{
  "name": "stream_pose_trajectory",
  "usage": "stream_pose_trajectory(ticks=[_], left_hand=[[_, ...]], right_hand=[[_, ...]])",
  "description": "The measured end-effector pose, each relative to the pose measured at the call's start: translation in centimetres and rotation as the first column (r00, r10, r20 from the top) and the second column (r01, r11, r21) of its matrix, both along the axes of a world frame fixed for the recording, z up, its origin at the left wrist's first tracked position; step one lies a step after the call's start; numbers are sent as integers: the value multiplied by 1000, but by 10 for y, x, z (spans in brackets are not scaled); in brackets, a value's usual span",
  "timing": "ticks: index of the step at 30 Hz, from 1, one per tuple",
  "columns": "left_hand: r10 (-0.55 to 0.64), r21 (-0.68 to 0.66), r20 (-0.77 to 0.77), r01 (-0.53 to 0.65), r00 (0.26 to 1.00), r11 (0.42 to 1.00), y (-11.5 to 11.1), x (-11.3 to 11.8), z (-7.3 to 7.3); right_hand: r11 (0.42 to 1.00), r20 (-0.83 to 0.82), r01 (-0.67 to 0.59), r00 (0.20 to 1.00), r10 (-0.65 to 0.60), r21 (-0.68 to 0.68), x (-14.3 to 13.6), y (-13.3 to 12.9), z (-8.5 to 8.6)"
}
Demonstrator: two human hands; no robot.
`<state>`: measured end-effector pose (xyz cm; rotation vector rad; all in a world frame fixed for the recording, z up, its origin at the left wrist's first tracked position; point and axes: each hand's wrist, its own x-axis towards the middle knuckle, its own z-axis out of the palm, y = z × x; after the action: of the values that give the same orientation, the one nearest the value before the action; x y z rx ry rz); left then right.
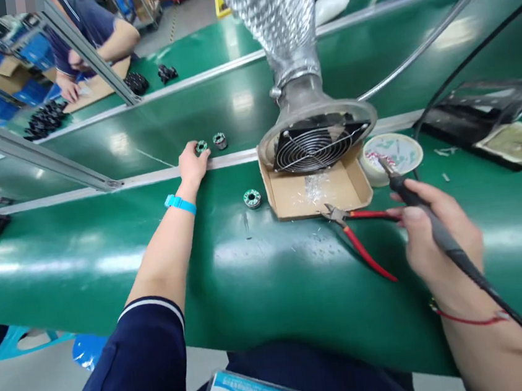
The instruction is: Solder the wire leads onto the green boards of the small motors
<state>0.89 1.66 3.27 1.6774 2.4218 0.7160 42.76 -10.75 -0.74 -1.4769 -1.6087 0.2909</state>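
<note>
My left hand reaches to the far side of the green bench, its fingers closed around a small motor stator with a green circuit board on top. Just right of it stands a second stator, apart from the hand. A third stator sits nearer to me, left of the cardboard tray. In my right hand is a soldering iron, its tip over a round white tub. Red-handled cutters lie open below the tray, one handle close to my right fingers.
A fume extractor fan with a silver duct stands over the cardboard tray. Clipped wire bits litter the bench. At right sits a soldering iron stand with a sponge. Across the bench, a co-worker's hands are near black parts.
</note>
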Motion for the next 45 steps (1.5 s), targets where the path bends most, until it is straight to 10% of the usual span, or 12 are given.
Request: stream_pose_trajectory(ticks=[13,27,37,45], left_hand=[[-39,-169,-81,25,996,985,48,19,15],[-392,-173,263,443,881,879,-161,38,-1],[-338,-42,843,678,418,734,-203,131,32],[-590,64,720,810,367,582,-207,143,49]], right_hand=[[997,152,-64,987,56,50,1,9,20],[995,-112,84,991,-77,62,-16,-10,15],[839,-229,-539,828,512,-71,-62,-56,83],[675,-432,-701,695,574,-231,-65,-55,88]])
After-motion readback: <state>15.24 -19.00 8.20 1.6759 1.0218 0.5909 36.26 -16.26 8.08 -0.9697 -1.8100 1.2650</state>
